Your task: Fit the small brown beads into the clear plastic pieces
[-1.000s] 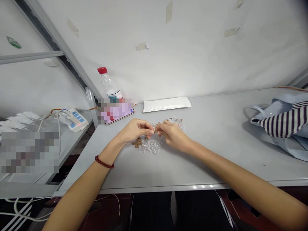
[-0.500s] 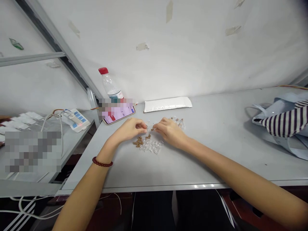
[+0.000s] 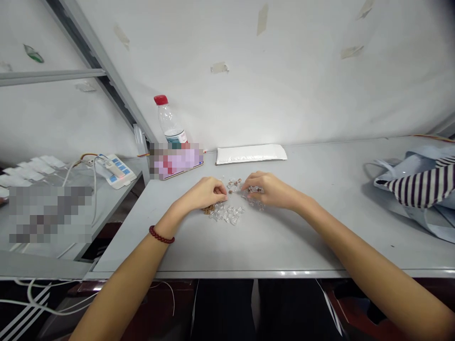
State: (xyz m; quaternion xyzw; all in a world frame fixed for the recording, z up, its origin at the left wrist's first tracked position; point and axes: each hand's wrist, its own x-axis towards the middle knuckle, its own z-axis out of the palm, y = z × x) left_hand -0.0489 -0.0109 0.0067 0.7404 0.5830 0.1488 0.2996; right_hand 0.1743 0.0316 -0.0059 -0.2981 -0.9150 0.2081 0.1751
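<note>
My left hand is closed in a pinch over the tabletop, and whatever its fingertips may hold is too small to make out. Partly covered by it lie small brown corks. Just right of those is a heap of tiny clear vials, seemingly without corks. My right hand arches low over several corked vials, its thumb and fingers apart around them. More corked vials lie loose between the two hands.
Behind the hands lies a flat white packet against the wall. A phone and a red-capped bottle stand at back left. Further left is a power strip with cables. A striped cloth and bag lie at right.
My right hand has moved right, away from my left hand, and its fingers have spread over the corked vials. More corked vials now show between the hands. The camera view has shifted slightly.
</note>
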